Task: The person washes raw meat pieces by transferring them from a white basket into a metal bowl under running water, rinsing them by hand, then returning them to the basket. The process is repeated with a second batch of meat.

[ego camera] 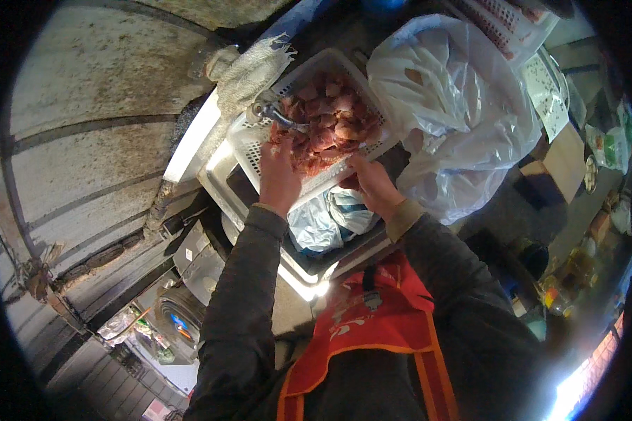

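A white perforated plastic basket point(316, 190) holding pieces of raw meat point(329, 118) rests tilted over a metal sink point(224, 181). My left hand point(280, 176) reaches over the basket's near left side, its fingertips at the meat; whether they grip a piece is hidden. With my right hand point(371, 181) I hold the basket's near right rim, thumb on top. A metal faucet point(274, 113) reaches over the basket's left side. Below the basket, white and blue plastic bags point(329, 221) lie in the sink.
A large translucent plastic bag point(453, 116) stands right of the basket. Beyond it is another perforated basket point(505, 23) with reddish contents. A frayed cloth point(255, 68) hangs by the faucet. An open cardboard box point(561, 158) and bottles point(558, 294) are at the right.
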A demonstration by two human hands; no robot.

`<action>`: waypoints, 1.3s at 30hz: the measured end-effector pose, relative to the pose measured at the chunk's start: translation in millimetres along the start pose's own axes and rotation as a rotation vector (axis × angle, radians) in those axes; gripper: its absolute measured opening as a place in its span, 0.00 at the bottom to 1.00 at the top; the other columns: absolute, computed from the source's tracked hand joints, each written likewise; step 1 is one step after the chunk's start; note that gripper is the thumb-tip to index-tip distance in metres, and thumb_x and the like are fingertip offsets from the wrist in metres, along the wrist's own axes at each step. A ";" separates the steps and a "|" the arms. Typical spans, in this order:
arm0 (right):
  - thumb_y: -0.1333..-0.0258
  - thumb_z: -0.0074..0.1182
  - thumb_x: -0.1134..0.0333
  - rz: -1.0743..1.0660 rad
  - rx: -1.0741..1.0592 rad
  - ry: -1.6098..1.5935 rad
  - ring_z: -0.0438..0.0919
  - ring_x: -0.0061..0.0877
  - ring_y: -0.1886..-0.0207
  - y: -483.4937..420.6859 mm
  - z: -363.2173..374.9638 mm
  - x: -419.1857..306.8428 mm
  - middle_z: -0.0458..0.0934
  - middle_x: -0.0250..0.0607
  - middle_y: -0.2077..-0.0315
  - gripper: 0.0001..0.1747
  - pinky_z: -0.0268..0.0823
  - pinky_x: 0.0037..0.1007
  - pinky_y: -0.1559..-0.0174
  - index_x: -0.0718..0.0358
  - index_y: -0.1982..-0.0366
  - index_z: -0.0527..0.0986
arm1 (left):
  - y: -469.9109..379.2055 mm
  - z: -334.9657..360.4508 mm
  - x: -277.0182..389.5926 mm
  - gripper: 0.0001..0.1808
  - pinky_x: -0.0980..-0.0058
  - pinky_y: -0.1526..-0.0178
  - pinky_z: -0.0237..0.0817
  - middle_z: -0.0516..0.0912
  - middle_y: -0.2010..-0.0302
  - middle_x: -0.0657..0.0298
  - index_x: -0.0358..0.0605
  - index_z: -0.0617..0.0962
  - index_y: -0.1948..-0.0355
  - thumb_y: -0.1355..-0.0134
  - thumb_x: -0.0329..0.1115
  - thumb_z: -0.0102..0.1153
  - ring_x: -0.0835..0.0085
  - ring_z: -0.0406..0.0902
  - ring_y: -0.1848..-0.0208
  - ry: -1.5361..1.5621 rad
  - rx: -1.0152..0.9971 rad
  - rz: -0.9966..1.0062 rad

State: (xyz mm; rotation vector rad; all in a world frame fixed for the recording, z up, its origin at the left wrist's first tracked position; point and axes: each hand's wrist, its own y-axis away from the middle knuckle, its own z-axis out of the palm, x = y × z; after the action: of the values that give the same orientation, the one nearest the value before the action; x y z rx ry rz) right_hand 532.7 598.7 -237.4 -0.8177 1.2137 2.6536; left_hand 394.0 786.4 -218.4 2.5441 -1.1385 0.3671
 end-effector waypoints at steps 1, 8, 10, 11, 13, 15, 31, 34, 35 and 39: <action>0.29 0.51 0.56 0.047 0.031 0.017 0.85 0.30 0.53 -0.2 0.8 -2.0 0.85 0.43 0.51 0.23 0.81 0.34 0.49 0.68 0.47 0.80 | -6.7 0.0 -5.7 0.42 0.48 0.30 0.61 0.64 0.30 0.35 0.46 0.67 0.23 0.39 0.26 0.66 0.36 0.63 0.29 0.029 0.071 -0.037; 0.27 0.51 0.56 0.047 0.060 -0.039 0.85 0.31 0.52 16.1 -0.7 9.0 0.85 0.44 0.52 0.23 0.80 0.34 0.47 0.69 0.46 0.78 | -47.4 7.9 -18.7 0.30 0.50 0.29 0.61 0.76 0.38 0.39 0.36 0.76 0.34 0.40 0.24 0.62 0.41 0.67 0.31 0.199 0.249 -0.043; 0.26 0.51 0.55 0.025 0.065 -0.057 0.85 0.30 0.51 19.0 -3.6 13.2 0.85 0.43 0.52 0.23 0.80 0.34 0.46 0.67 0.45 0.78 | -45.6 7.2 -7.2 0.24 0.50 0.28 0.60 0.79 0.40 0.39 0.32 0.80 0.41 0.39 0.25 0.59 0.46 0.69 0.31 0.169 0.188 0.021; 0.25 0.51 0.55 0.018 0.040 -0.053 0.85 0.29 0.51 19.5 -5.7 14.5 0.85 0.43 0.51 0.23 0.80 0.34 0.46 0.66 0.44 0.78 | -45.3 4.0 -0.7 0.22 0.50 0.30 0.62 0.80 0.41 0.39 0.31 0.81 0.43 0.39 0.25 0.58 0.45 0.71 0.33 0.163 0.172 0.037; 0.24 0.50 0.54 0.017 0.008 -0.041 0.84 0.28 0.50 19.4 -10.3 16.9 0.84 0.42 0.49 0.23 0.79 0.34 0.45 0.64 0.42 0.78 | -45.3 -5.4 13.5 0.16 0.51 0.35 0.67 0.83 0.45 0.43 0.31 0.83 0.49 0.37 0.24 0.54 0.49 0.78 0.43 0.204 0.125 -0.038; 0.24 0.49 0.53 0.026 -0.080 -0.006 0.83 0.27 0.50 19.7 -16.0 19.6 0.84 0.40 0.49 0.23 0.77 0.34 0.44 0.63 0.42 0.78 | -46.3 -16.5 27.4 0.14 0.57 0.43 0.73 0.86 0.51 0.50 0.32 0.83 0.53 0.35 0.25 0.51 0.58 0.83 0.52 0.565 0.076 -0.200; 0.28 0.49 0.58 -0.026 -0.034 0.006 0.82 0.26 0.52 5.8 -7.7 16.5 0.81 0.37 0.53 0.17 0.78 0.34 0.49 0.62 0.47 0.76 | -58.4 -59.3 54.1 0.13 0.59 0.39 0.81 0.83 0.50 0.45 0.24 0.78 0.52 0.34 0.17 0.47 0.53 0.84 0.47 1.588 -0.162 -0.577; 0.27 0.48 0.57 -0.025 -0.086 0.055 0.82 0.27 0.53 -1.3 -6.9 17.8 0.81 0.37 0.54 0.18 0.78 0.35 0.51 0.62 0.47 0.75 | -62.8 -61.5 50.7 0.12 0.57 0.37 0.80 0.83 0.50 0.44 0.23 0.76 0.51 0.34 0.18 0.48 0.51 0.84 0.46 1.597 -0.198 -0.654; 0.27 0.48 0.57 -0.008 -0.085 0.077 0.82 0.27 0.54 -5.3 -7.0 18.6 0.81 0.37 0.55 0.18 0.78 0.34 0.52 0.62 0.48 0.75 | -64.0 -62.0 48.9 0.12 0.56 0.37 0.80 0.82 0.50 0.44 0.22 0.76 0.51 0.34 0.18 0.48 0.51 0.84 0.46 1.634 -0.206 -0.715; 0.28 0.48 0.57 0.049 -0.111 0.102 0.82 0.26 0.55 -14.3 -4.9 23.8 0.81 0.37 0.56 0.18 0.78 0.34 0.52 0.61 0.46 0.75 | -64.2 -63.2 42.1 0.11 0.59 0.39 0.80 0.82 0.53 0.51 0.29 0.76 0.51 0.33 0.19 0.49 0.60 0.83 0.50 1.624 -0.282 -0.687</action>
State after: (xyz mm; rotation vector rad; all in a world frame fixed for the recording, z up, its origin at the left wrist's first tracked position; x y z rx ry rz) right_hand 519.0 601.9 -261.9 -0.9642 1.1299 2.7711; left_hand 463.5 823.5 -157.8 1.3542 0.2797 1.4645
